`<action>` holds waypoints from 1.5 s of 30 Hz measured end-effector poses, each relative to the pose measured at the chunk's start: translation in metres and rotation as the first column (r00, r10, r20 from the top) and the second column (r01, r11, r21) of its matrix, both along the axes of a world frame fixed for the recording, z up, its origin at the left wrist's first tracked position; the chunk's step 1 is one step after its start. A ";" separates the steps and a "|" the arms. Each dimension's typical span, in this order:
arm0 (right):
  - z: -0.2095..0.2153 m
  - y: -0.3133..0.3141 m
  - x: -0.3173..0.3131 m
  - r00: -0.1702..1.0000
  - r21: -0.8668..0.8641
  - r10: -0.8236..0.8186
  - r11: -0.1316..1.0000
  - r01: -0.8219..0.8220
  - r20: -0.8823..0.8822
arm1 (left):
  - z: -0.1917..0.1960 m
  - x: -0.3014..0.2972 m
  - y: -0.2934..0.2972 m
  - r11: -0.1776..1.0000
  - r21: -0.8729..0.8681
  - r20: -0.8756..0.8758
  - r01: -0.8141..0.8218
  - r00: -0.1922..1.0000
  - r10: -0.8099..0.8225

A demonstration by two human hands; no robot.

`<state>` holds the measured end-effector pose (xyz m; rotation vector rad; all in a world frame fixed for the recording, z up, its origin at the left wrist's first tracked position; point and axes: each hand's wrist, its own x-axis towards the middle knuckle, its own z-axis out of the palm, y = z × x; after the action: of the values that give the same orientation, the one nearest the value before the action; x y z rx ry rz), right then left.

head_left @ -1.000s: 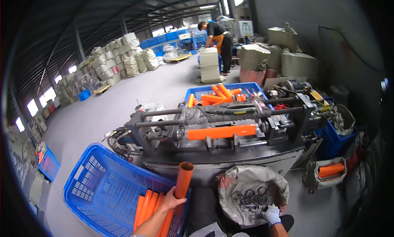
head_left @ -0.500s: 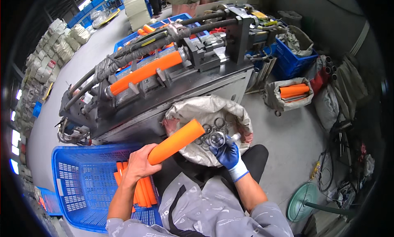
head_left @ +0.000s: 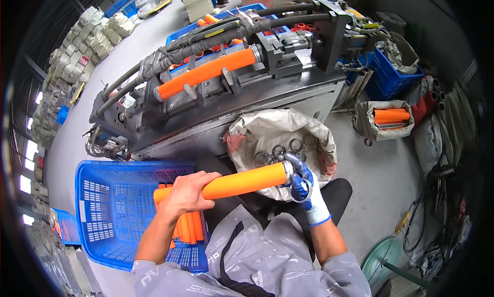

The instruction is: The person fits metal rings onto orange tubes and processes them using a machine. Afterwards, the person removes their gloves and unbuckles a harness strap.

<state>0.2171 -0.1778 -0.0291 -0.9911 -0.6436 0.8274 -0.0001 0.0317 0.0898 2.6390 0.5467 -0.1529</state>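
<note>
The bare left hand (head_left: 188,194) is clamped round an orange tube (head_left: 231,183) held level over the lap. The gloved right hand (head_left: 303,186) pinches a metal ring (head_left: 301,190) at the tube's right end. It looks like the ring-fitting step; next it wants squaring up and pushing on. Beyond lie the sack (head_left: 283,130) of rings, the blue crate (head_left: 113,204), then the machine (head_left: 231,76).
</note>
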 end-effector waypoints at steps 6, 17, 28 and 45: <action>0.003 0.000 0.006 0.965 -0.045 -0.072 0.995 0.086 0.253 | 0.004 0.002 0.001 1.000 0.013 0.027 -0.002 1.000 0.001; -0.013 -0.006 0.029 0.984 -0.177 -0.131 0.973 0.151 0.124 | -0.034 0.001 0.002 0.991 0.131 0.320 -0.014 0.947 -0.029; -0.034 -0.017 0.002 0.718 0.188 0.135 0.982 -0.006 -0.683 | -0.033 0.014 -0.018 0.196 -0.961 0.264 0.193 0.438 0.859; 0.002 -0.002 -0.015 0.940 -0.019 -0.146 0.989 0.147 -0.307 | -0.059 0.021 -0.044 0.045 -0.973 0.127 0.226 0.363 0.923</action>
<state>0.2023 -0.1802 -0.0269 -0.8710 -0.2995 0.8258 0.0209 -0.0126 0.0309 0.7554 0.5843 0.7744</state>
